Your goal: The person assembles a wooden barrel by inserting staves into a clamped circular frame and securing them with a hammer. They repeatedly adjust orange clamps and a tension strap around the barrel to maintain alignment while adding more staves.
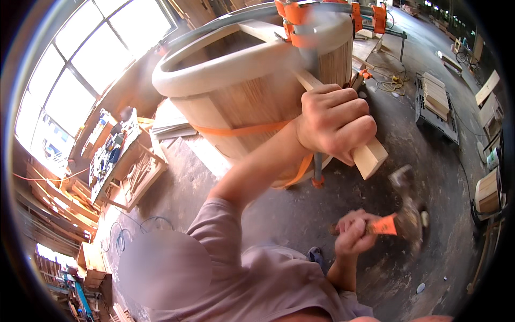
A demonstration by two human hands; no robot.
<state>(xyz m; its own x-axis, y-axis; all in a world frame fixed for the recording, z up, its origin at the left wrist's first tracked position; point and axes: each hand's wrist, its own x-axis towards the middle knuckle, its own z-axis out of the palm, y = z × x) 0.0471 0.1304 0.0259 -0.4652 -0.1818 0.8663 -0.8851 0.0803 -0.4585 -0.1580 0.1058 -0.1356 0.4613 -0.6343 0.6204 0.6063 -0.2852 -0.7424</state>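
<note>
Beside a large wooden tub point(206, 110), I have the left hand point(339, 119) out at the end of a stretched arm, its grip closed around a pale wooden bar point(370, 158). The bar slants from the tub's side down toward the right, its squared near end sticking out past the curled fingers; I cannot tell whether the far end touches the tub.

Lower and nearer the body, the right hand point(357, 233) has its grip wrapped round the handle of a hammer point(383, 225). An orange patch marks the handle, and the blurred head stands out to the right of the hand, near the bar's end, with a gap between them from where I look.

I see a thick, rounded, pale rim point(182, 83) on the tub and an orange strap point(241, 130) across its wall. Metal clamps point(292, 16) with orange fittings lie over the top. Off to the left, a tabletop point(119, 162) carries a clutter of small tools near a large window point(80, 70). To the right, boards point(435, 96) lie on a low grey platform point(440, 129) on the dark floor point(450, 177).
</note>
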